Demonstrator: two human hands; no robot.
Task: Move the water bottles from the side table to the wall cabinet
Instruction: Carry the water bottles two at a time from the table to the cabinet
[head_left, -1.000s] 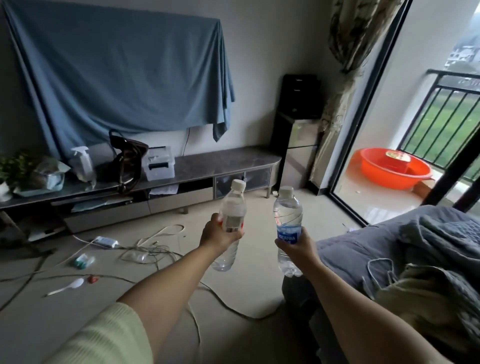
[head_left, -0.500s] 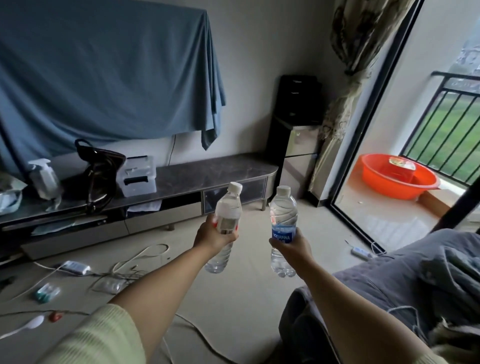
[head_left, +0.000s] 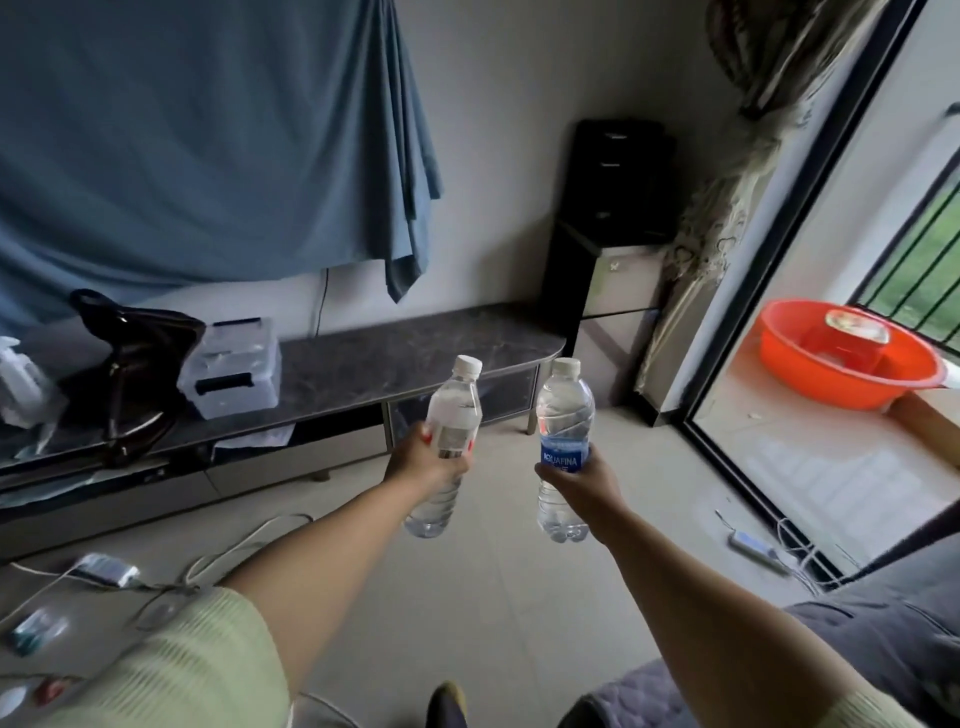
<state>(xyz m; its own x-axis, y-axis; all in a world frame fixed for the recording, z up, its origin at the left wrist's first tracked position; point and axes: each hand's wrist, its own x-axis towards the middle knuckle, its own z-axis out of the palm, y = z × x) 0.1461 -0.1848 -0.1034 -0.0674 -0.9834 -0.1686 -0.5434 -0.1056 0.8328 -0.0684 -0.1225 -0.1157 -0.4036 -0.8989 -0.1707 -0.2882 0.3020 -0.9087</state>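
Note:
My left hand (head_left: 426, 465) grips a clear water bottle (head_left: 451, 410) with a white cap and a pale label, held upright in front of me. My right hand (head_left: 574, 480) grips a second clear water bottle (head_left: 563, 410) with a blue label, also upright, a little to the right of the first. Both bottles hang in the air above the floor, in front of the low dark-topped wall cabinet (head_left: 395, 358) that runs along the wall. The two bottles are apart.
On the cabinet stand a clear plastic box (head_left: 231, 366), a dark bag (head_left: 137, 358) and a spray bottle (head_left: 15, 382). Cables and a power strip (head_left: 106, 569) lie on the floor at left. A black dispenser (head_left: 610, 270) stands in the corner, an orange basin (head_left: 847, 353) on the balcony.
I have stepped closer to the cabinet and the view has swung right. Both bottles stay gripped and upright, carried forward with my arms.

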